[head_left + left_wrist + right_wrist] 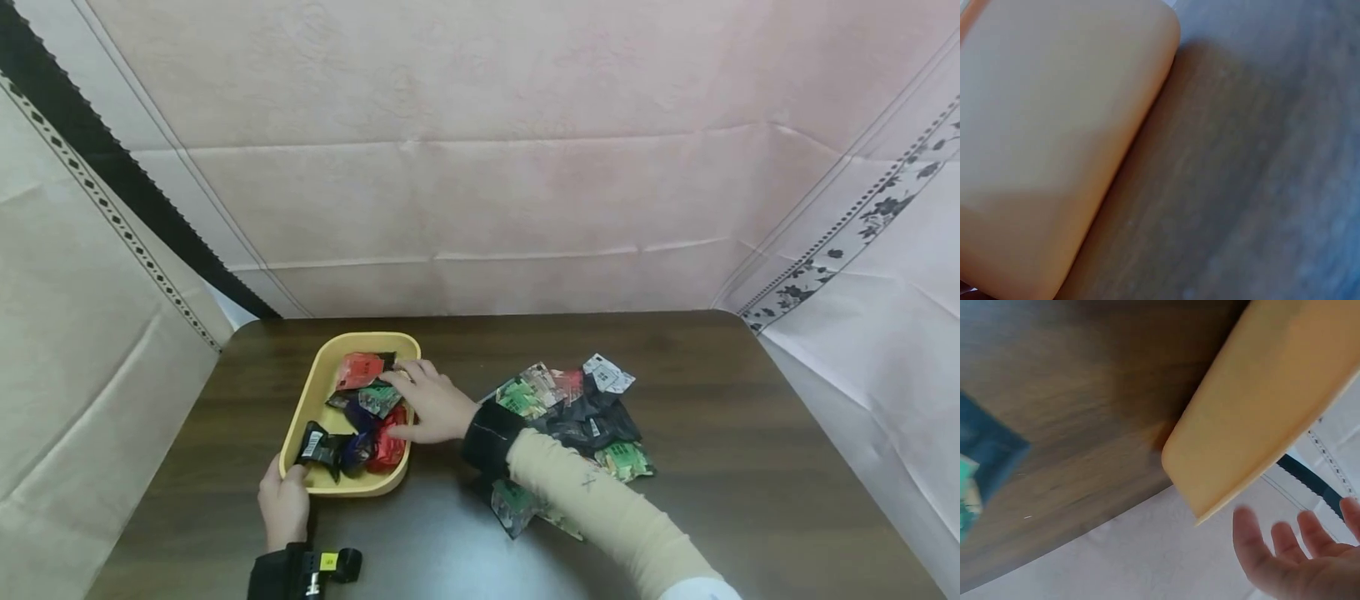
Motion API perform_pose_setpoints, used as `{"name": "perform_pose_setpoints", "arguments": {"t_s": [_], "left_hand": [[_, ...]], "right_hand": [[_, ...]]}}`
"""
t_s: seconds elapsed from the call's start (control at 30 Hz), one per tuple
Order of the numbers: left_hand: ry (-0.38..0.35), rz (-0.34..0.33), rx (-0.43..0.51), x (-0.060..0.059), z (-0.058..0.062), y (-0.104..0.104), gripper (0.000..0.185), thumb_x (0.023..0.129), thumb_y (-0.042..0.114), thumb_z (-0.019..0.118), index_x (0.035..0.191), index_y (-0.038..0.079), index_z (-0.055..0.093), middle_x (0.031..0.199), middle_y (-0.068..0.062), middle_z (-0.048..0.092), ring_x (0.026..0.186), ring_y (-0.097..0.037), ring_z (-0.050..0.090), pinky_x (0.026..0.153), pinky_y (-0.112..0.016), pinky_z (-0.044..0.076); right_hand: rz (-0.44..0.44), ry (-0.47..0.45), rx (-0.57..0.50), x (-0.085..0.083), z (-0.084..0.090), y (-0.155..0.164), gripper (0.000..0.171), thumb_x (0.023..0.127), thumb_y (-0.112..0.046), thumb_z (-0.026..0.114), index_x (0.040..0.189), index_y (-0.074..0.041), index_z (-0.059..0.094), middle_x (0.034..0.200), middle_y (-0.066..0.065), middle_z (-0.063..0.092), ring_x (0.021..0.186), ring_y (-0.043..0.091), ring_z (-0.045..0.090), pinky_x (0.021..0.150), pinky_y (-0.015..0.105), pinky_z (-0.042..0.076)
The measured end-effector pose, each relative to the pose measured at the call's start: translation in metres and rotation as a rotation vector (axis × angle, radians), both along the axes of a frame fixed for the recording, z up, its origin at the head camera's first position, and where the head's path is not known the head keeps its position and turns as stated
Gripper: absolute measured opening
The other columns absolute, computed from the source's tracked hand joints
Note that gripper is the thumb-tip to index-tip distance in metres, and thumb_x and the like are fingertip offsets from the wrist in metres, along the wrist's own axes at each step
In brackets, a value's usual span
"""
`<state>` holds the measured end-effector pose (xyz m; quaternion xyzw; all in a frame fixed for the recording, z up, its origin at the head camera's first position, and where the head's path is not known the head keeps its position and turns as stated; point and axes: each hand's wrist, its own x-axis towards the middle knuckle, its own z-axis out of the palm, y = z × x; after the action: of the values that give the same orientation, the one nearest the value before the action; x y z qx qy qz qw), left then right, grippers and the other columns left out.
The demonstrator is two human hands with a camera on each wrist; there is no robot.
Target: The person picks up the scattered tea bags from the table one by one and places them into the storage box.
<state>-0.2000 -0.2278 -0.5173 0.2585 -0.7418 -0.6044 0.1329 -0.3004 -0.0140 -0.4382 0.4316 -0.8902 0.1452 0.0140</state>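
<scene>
We see the left hand (283,500) gripping the near corner of the yellow tray (324,360) on the dark surface (712,500). The right hand (431,404) lies over the tray's snack packets (360,408) with fingers spread, holding nothing; a packet pile (592,412) sits just right.

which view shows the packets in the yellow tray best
The head view: the packets lie in plain sight inside the yellow tray. Both wrist views catch only the tray's outer wall, with none of its packets visible.

Right forearm (600,500) covers part of packet pile (592,417); packet print too small; yellow tray (1054,144) blurred, cut off in wrist views.
</scene>
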Motion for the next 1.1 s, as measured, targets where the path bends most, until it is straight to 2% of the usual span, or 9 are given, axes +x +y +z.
{"name": "perform_pose_setpoints", "arguments": {"t_s": [0.23,0.47,0.57,0.67,0.77,0.87,1.0,1.1], "left_hand": [[0.022,0.022,0.029,-0.005,0.001,-0.001,0.051,0.085,0.0,0.031,0.136,-0.006,0.034,0.136,-0.026,0.036,0.119,-0.035,0.036,0.098,-0.05,0.029],[0.018,0.043,0.012,-0.005,0.001,-0.004,0.051,0.085,0.001,0.031,0.135,-0.006,0.036,0.134,-0.026,0.038,0.117,-0.034,0.038,0.096,-0.049,0.03],[0.017,0.04,0.017,-0.004,-0.001,-0.004,0.051,0.084,0.001,0.031,0.134,-0.006,0.036,0.134,-0.025,0.038,0.117,-0.033,0.038,0.096,-0.049,0.03],[0.016,0.039,0.021,-0.002,-0.004,-0.005,0.052,0.084,0.0,0.032,0.136,-0.006,0.034,0.136,-0.026,0.036,0.119,-0.035,0.036,0.098,-0.049,0.028],[0.013,0.043,0.015,0.001,-0.005,-0.006,0.052,0.084,0.0,0.032,0.136,-0.006,0.034,0.136,-0.026,0.035,0.12,-0.036,0.035,0.099,-0.05,0.028],[0.008,0.038,0.009,0.002,-0.006,-0.006,0.052,0.085,0.001,0.032,0.136,-0.006,0.033,0.137,-0.027,0.035,0.12,-0.037,0.035,0.099,-0.051,0.027],[0.0,0.028,0.015,0.004,-0.007,-0.005,0.052,0.085,0.001,0.032,0.136,-0.006,0.034,0.136,-0.026,0.035,0.12,-0.036,0.035,0.099,-0.051,0.027],[-0.002,0.023,0.015,0.005,-0.008,-0.004,0.051,0.085,0.001,0.032,0.135,-0.006,0.035,0.135,-0.026,0.037,0.118,-0.035,0.036,0.097,-0.051,0.028]], "right_hand": [[0.026,-0.031,0.021,0.019,-0.001,0.053,0.068,0.081,-0.039,0.064,0.137,-0.01,0.038,0.133,0.015,0.037,0.118,0.026,0.035,0.093,0.035,0.039],[0.008,-0.067,0.046,0.034,-0.01,0.092,0.065,0.08,-0.035,0.065,0.136,-0.011,0.04,0.132,0.014,0.039,0.116,0.023,0.038,0.089,0.036,0.042],[-0.026,-0.084,0.074,0.036,-0.02,0.109,0.063,0.08,-0.034,0.066,0.134,-0.01,0.043,0.132,0.013,0.04,0.115,0.024,0.039,0.089,0.039,0.041],[-0.097,-0.124,0.157,0.039,-0.029,0.123,0.064,0.078,-0.038,0.067,0.133,-0.012,0.045,0.133,0.012,0.04,0.118,0.026,0.037,0.091,0.046,0.039],[-0.164,-0.151,0.254,0.041,-0.04,0.133,0.07,0.074,-0.046,0.068,0.134,-0.018,0.045,0.135,0.01,0.038,0.121,0.028,0.033,0.089,0.054,0.038],[-0.191,-0.155,0.283,0.043,-0.048,0.137,0.076,0.071,-0.052,0.069,0.135,-0.022,0.044,0.136,0.009,0.037,0.122,0.028,0.031,0.088,0.057,0.036],[-0.183,-0.166,0.262,0.044,-0.048,0.14,0.073,0.071,-0.048,0.07,0.134,-0.021,0.046,0.134,0.009,0.038,0.118,0.028,0.034,0.086,0.055,0.039],[-0.17,-0.17,0.28,0.044,-0.048,0.139,0.07,0.071,-0.04,0.072,0.133,-0.019,0.047,0.128,0.009,0.04,0.111,0.026,0.037,0.083,0.046,0.044]]}}
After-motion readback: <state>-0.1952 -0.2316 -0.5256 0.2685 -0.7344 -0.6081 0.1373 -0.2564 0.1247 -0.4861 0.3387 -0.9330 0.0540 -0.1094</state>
